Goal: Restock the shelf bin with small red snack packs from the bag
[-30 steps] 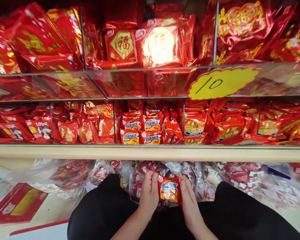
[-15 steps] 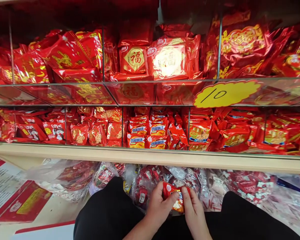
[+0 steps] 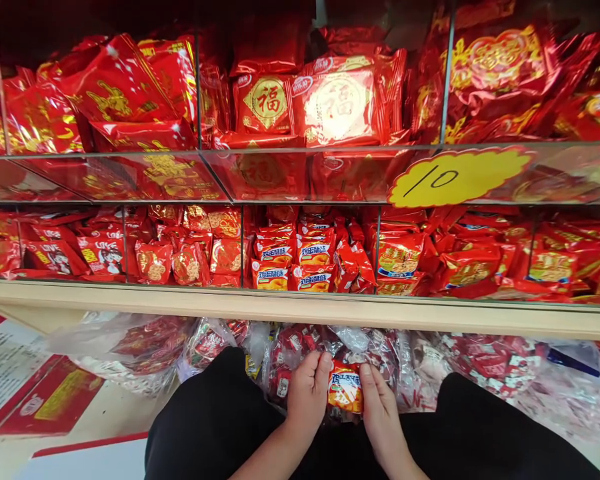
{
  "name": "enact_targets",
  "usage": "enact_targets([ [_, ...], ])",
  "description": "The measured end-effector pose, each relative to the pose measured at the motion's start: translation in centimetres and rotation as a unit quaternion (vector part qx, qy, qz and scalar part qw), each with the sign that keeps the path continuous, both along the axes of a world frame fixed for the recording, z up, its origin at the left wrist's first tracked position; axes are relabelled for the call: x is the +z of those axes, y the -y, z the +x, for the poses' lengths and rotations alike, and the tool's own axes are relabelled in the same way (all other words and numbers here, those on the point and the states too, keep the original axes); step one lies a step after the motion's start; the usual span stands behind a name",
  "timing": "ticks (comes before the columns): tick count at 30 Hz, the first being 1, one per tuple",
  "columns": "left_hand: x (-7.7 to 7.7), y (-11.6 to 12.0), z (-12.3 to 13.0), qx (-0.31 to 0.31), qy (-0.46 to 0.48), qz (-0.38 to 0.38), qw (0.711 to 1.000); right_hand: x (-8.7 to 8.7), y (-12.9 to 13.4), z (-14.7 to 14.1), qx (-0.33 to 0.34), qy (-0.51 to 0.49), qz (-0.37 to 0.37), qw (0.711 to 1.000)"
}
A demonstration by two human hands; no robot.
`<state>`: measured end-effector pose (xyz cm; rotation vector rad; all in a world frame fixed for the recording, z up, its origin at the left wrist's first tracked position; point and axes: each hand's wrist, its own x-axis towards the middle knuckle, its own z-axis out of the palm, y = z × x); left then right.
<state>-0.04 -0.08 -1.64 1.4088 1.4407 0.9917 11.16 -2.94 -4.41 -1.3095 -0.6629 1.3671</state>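
Between my two hands is a small red and orange snack packet (image 3: pixel 345 389), its blue-and-white lettering turned up toward me. My left hand (image 3: pixel 307 393) grips its left end, with the fingers curled and the thumb along the edge. At the opposite end my right hand (image 3: pixel 381 407) pinches the packet between thumb and fingers. The packet is held low, above my lap and below the shelf edge. Similar packets (image 3: pixel 314 251) stand in rows in the middle compartment of the lower shelf.
A pale shelf edge (image 3: pixel 290 310) runs across in front of me. Glass dividers split both shelves of red packets. A yellow price tag (image 3: pixel 457 177) reads 10. Under the shelf lie clear bags of packets (image 3: pixel 495 363). My black-clothed knees (image 3: pixel 215 420) flank my hands; printed cartons (image 3: pixel 35 393) lie left.
My thumbs have moved off the packet's front to its ends, so its lettering shows more fully. The hands are slightly further apart. The view has shifted slightly.
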Motion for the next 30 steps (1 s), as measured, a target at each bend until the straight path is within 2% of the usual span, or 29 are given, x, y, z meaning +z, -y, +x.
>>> enact_targets([
  [3, 0.2, -0.1, -0.1, -0.003, -0.029, 0.012, 0.999, -0.4, 0.2, 0.0, -0.004, 0.01, -0.025, 1.0],
  [6, 0.3, -0.1, -0.1, -0.011, -0.039, 0.016, 0.999, -0.7, 0.2, 0.1, -0.005, 0.026, -0.018, 0.999],
  [12, 0.3, -0.2, -0.1, -0.018, -0.031, 0.012, 0.999, 0.0, 0.4, 0.1, 0.004, 0.004, -0.025, 1.0],
  [15, 0.4, -0.4, -0.3, -0.015, -0.021, 0.014, 1.0, 0.3, 0.6, 0.1, 0.021, -0.017, 0.014, 1.0],
  [19, 0.7, -0.8, -0.7, 0.002, -0.011, 0.029, 1.0, 0.9, 0.5, 0.3, 0.088, 0.003, 0.071, 0.994],
  [25, 1.4, -0.5, -1.2, -0.002, 0.001, 0.059, 0.998, 3.0, 0.3, 1.4, 0.152, 0.022, 0.11, 0.982],
  [28, 2.2, -0.3, -1.6, 0.001, 0.02, 0.073, 0.997, 4.6, 0.7, 2.7, 0.182, 0.115, 0.137, 0.967],
  [30, 2.6, -0.3, -1.9, 0.016, 0.041, 0.064, 0.997, 6.4, 0.9, 3.6, 0.156, 0.193, 0.163, 0.955],
])
